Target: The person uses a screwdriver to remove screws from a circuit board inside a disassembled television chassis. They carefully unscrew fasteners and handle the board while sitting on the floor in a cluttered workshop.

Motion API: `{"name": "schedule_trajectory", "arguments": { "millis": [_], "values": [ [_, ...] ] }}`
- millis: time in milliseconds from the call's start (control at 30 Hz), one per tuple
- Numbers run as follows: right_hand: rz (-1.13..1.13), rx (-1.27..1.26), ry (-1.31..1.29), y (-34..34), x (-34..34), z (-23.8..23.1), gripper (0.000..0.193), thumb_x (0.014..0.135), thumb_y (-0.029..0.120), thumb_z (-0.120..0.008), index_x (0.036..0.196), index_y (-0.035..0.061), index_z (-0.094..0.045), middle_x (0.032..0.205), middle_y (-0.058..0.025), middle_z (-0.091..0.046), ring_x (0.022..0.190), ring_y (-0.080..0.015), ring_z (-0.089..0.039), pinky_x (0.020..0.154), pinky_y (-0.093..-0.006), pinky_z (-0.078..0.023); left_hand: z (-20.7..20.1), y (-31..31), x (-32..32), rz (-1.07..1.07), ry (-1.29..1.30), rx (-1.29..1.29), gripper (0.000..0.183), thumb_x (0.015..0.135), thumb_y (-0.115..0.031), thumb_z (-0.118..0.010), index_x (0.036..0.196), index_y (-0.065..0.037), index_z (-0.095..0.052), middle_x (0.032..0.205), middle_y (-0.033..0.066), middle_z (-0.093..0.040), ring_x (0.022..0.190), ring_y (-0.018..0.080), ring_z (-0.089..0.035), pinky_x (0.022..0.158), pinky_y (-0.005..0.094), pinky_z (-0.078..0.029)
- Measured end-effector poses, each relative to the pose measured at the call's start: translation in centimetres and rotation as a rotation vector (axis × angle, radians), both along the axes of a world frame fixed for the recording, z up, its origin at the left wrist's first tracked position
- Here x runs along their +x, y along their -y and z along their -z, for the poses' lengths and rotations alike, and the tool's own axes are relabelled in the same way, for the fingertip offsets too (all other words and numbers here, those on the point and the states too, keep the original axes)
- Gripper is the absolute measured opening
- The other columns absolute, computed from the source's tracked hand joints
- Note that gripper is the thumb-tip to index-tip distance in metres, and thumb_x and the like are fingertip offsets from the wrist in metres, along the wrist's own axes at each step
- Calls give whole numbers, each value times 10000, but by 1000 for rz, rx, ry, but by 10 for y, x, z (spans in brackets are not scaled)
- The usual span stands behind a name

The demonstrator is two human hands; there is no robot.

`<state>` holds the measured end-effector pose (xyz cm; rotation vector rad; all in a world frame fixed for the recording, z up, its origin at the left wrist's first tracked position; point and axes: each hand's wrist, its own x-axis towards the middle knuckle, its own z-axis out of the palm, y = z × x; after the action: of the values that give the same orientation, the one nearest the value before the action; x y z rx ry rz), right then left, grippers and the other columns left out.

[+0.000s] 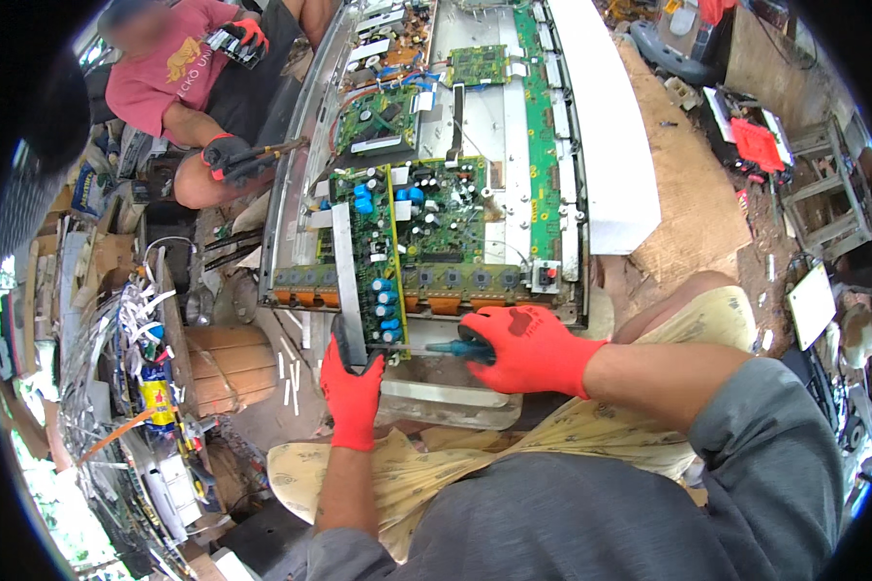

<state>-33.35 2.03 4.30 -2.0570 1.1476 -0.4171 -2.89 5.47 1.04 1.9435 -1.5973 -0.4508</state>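
Observation:
My left hand, in a red glove with black palm, is closed on the near end of a green circuit board. A long silvery metal strip stands along that board's left side, and blue and white capacitors line its near half. My right hand, gloved alike, grips a screwdriver by its teal handle. The screwdriver's shaft points left, its tip at the board's near end beside my left fingers. Beneath lies an opened flat-panel chassis with more boards on it.
At upper left a person in a pink shirt and gloves holds pliers and a dark part. Beside the chassis lie a white foam block and cardboard. Tangled strips and scrap heap at left. A red-and-white item sits at right.

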Motion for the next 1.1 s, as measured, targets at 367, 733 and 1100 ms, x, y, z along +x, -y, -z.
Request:
{"name": "schedule_trajectory", "arguments": {
  "millis": [367,733,1100],
  "values": [
    [-43,5,-69,-5,5,-7,383,830,302,-693,1119,72,-594,1063,-148,-642,1073,-354,-640,845,-476,-532,-9,-2,-8,239,82,-97,720,780,-77,-786,1443,-23,-508,1408,205,-535,1321,379,-514,1111,439,-418],
    [-45,235,-179,0,15,-14,357,885,391,-620,967,49,-685,944,-173,-730,934,-372,-701,836,-460,-550,-3,-5,-5,202,3,-98,554,845,-24,-712,1367,-19,-528,1357,167,-536,1319,312,-515,1108,406,-414],
    [85,434,42,7,12,-1,354,861,371,-641,982,39,-669,996,-191,-715,973,-382,-684,842,-468,-537,-4,-7,-7,170,226,-32,478,834,-49,-729,1296,-91,-611,1433,201,-496,1318,395,-523,1059,429,-468]
  ]
}}
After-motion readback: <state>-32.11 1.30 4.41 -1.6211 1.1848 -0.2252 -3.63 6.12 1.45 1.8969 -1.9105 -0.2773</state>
